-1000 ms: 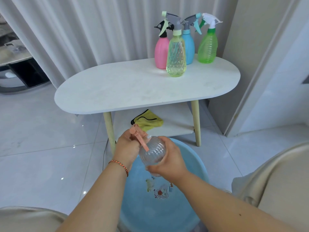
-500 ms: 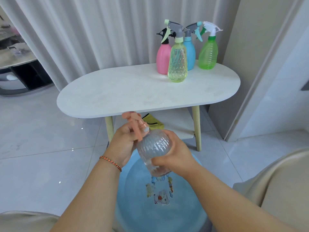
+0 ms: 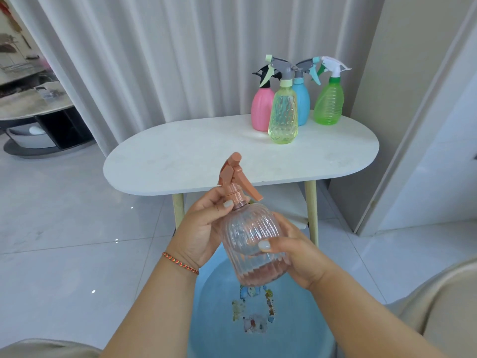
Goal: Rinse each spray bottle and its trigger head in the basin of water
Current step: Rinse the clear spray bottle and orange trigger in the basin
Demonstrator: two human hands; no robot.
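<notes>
- Head view: clear ribbed round plastic spray bottle (image 3: 251, 245) with a terracotta-pink trigger head (image 3: 236, 180) is held upright above the pale blue round plastic basin (image 3: 206, 319), near centre, clear of the water.
- Left hand (image 3: 204, 228): fingers curled around the screw collar at the bottle's neck, thumb tip on the front just below the collar. Braided bracelet (image 3: 180, 263) on that wrist.
- Right hand (image 3: 296, 257): wraps the lower belly of the bottle from the right, thumb across the front, fingers hidden behind it.
- Judgement: the step looks like unscrewing the trigger head. Do it well by holding the body still with the right hand, turning only the collar with the left, and keeping the bottle over the basin so drips fall in.
- A pinkish tint near the bottle's base may be a little liquid; cannot tell for sure.
- Far right on the white oval worktop (image 3: 180, 161): pink opaque bottle (image 3: 261, 109), yellow-green faceted bottle (image 3: 283, 117), blue bottle (image 3: 302, 102), green ribbed bottle (image 3: 329, 102), all upright with heads on, clustered together.
</notes>
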